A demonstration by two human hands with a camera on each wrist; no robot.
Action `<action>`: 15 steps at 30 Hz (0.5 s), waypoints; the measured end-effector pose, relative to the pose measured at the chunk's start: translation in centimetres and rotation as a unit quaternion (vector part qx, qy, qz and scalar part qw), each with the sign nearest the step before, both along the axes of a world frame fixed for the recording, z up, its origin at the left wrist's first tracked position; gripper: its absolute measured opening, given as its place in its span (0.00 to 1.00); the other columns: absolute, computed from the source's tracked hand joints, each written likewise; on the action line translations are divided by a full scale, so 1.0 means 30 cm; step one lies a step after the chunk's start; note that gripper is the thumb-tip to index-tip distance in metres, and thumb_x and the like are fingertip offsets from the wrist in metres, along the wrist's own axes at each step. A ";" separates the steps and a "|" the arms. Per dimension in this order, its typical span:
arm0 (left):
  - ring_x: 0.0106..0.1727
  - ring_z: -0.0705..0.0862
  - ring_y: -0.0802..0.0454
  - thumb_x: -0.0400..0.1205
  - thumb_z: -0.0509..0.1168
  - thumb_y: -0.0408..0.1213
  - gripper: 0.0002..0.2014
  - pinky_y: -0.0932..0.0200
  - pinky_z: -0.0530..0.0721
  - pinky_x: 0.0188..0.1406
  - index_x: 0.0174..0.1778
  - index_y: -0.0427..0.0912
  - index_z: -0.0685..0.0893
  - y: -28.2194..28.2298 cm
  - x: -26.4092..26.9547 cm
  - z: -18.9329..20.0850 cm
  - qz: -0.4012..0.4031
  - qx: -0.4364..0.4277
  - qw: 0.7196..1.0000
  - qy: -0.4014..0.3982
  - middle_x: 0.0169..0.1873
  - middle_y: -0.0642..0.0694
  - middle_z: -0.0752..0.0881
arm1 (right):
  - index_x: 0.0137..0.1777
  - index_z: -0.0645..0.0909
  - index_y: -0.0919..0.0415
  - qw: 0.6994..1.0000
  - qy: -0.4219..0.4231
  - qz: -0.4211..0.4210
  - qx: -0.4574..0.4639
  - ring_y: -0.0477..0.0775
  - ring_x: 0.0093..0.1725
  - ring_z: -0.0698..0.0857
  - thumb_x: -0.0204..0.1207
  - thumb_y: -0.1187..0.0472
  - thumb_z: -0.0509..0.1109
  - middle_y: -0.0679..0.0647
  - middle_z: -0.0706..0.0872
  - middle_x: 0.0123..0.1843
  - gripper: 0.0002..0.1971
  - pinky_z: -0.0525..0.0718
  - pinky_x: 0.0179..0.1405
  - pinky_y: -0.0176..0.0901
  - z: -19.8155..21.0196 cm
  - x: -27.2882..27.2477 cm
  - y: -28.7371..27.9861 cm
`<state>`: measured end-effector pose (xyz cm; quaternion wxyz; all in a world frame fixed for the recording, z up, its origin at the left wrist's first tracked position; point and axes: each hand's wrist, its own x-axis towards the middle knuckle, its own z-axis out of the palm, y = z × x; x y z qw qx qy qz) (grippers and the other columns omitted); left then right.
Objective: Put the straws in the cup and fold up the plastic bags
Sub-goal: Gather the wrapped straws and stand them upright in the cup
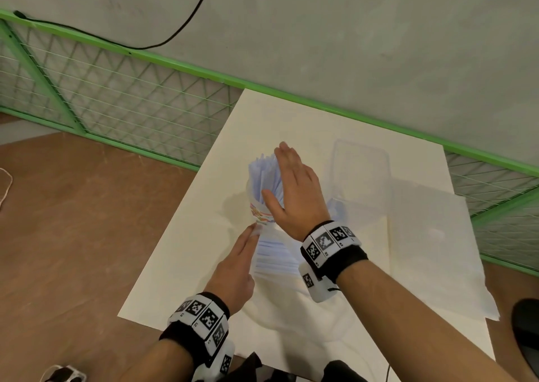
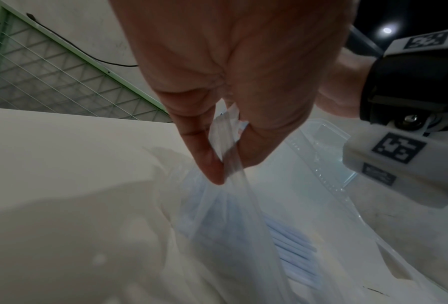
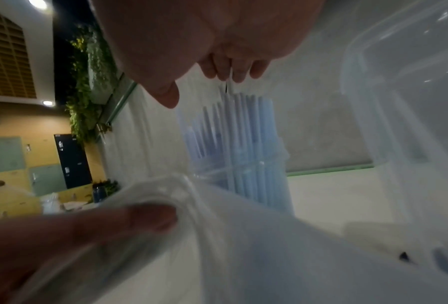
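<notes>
Left hand (image 2: 233,115) pinching bag (image 2: 233,226) | right hand (image 1: 294,189) flat, fingers straight on straws (image 3: 233,139) in cup (image 1: 258,211) | tub (image 1: 360,174) beside cup

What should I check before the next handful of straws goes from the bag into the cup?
1. Cup upright on the table: ok.
2. Straws already loaded stand in the cup, tops under the right hand: ok.
3. Right hand free to pick: ok, fingers straight over the straw tops, gripping nothing.
4. Plastic bag held open: ok, left hand pinches its edge.
5. Straws left in the bag: ok, a bundle shows through the film.
6. Room left in the cup: cannot tell, the right hand covers its mouth.
</notes>
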<state>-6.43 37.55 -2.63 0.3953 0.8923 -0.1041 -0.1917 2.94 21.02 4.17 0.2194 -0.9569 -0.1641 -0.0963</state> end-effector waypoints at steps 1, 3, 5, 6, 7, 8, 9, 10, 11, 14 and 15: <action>0.56 0.83 0.51 0.74 0.59 0.19 0.49 0.57 0.85 0.52 0.84 0.62 0.47 0.000 -0.001 0.000 0.000 0.001 1.000 0.001 0.78 0.78 0.41 | 0.85 0.56 0.62 1.000 0.004 0.006 -0.025 0.53 0.86 0.55 0.83 0.48 0.59 0.55 0.55 0.87 0.34 0.55 0.83 0.50 -0.013 -0.003 0.003; 0.56 0.83 0.52 0.74 0.59 0.19 0.49 0.57 0.85 0.52 0.84 0.63 0.47 0.002 -0.002 0.002 -0.002 0.000 1.000 -0.001 0.76 0.82 0.39 | 0.83 0.63 0.61 0.998 0.009 0.018 -0.060 0.54 0.85 0.59 0.82 0.45 0.55 0.55 0.64 0.84 0.32 0.62 0.81 0.57 -0.032 -0.012 0.009; 0.57 0.83 0.51 0.74 0.58 0.18 0.49 0.59 0.84 0.51 0.84 0.64 0.48 0.003 0.001 0.007 -0.001 -0.005 1.000 -0.003 0.74 0.84 0.39 | 0.82 0.65 0.60 0.999 -0.003 0.013 -0.043 0.54 0.84 0.62 0.81 0.45 0.53 0.54 0.70 0.82 0.31 0.64 0.79 0.58 -0.030 -0.012 0.008; 0.57 0.83 0.51 0.74 0.58 0.18 0.49 0.60 0.84 0.51 0.83 0.64 0.48 0.003 0.002 0.010 0.001 -0.005 1.000 -0.003 0.74 0.85 0.39 | 0.82 0.63 0.59 1.000 -0.014 0.008 -0.022 0.54 0.84 0.61 0.81 0.46 0.55 0.54 0.68 0.82 0.31 0.63 0.80 0.56 -0.024 -0.008 0.008; 0.57 0.83 0.51 0.74 0.58 0.19 0.49 0.60 0.84 0.50 0.83 0.64 0.49 0.003 0.003 0.012 0.001 -0.004 1.000 -0.002 0.73 0.85 0.39 | 0.83 0.61 0.59 1.000 -0.024 0.005 -0.004 0.54 0.85 0.59 0.82 0.47 0.57 0.54 0.65 0.84 0.32 0.60 0.82 0.53 -0.017 -0.004 0.010; 0.57 0.83 0.51 0.74 0.59 0.19 0.48 0.60 0.84 0.51 0.84 0.63 0.49 0.003 0.004 0.013 0.002 -0.003 1.000 -0.001 0.73 0.85 0.38 | 0.84 0.58 0.58 0.999 -0.033 0.006 0.005 0.54 0.86 0.57 0.82 0.48 0.58 0.53 0.61 0.85 0.33 0.57 0.82 0.50 -0.008 -0.002 0.014; 0.56 0.84 0.50 0.74 0.59 0.19 0.48 0.59 0.84 0.51 0.84 0.62 0.49 0.004 0.005 0.013 0.003 0.000 1.000 -0.001 0.74 0.85 0.38 | 0.85 0.56 0.58 0.999 -0.038 0.014 0.003 0.54 0.86 0.54 0.82 0.49 0.59 0.53 0.58 0.87 0.33 0.55 0.82 0.49 -0.003 0.001 0.022; 0.56 0.84 0.50 0.75 0.59 0.19 0.48 0.58 0.85 0.52 0.84 0.62 0.49 0.004 0.006 0.012 0.002 0.003 1.000 0.000 0.74 0.83 0.38 | 0.86 0.55 0.58 0.999 -0.038 0.026 -0.014 0.53 0.86 0.53 0.83 0.49 0.58 0.52 0.56 0.87 0.33 0.53 0.83 0.49 -0.004 0.003 0.029; 0.56 0.84 0.50 0.75 0.59 0.20 0.47 0.57 0.85 0.52 0.84 0.61 0.49 0.004 0.006 0.011 0.002 0.005 1.000 0.000 0.76 0.82 0.38 | 0.86 0.56 0.57 0.998 -0.033 0.040 -0.044 0.53 0.86 0.53 0.83 0.49 0.58 0.51 0.57 0.87 0.33 0.54 0.83 0.51 -0.012 0.003 0.037; 0.56 0.84 0.50 0.75 0.59 0.20 0.47 0.57 0.85 0.52 0.84 0.60 0.49 0.005 0.009 0.010 0.003 0.008 1.000 -0.001 0.79 0.77 0.40 | 0.84 0.62 0.56 0.990 -0.024 0.060 -0.128 0.53 0.86 0.55 0.84 0.47 0.55 0.50 0.62 0.86 0.30 0.61 0.80 0.59 -0.043 0.006 0.039; 0.57 0.84 0.50 0.75 0.59 0.20 0.47 0.58 0.85 0.51 0.84 0.60 0.49 0.005 0.010 0.011 0.002 0.009 1.000 -0.002 0.80 0.76 0.41 | 0.84 0.62 0.56 0.991 -0.026 0.055 -0.119 0.53 0.86 0.56 0.84 0.46 0.53 0.50 0.62 0.86 0.30 0.61 0.80 0.58 -0.041 0.009 0.033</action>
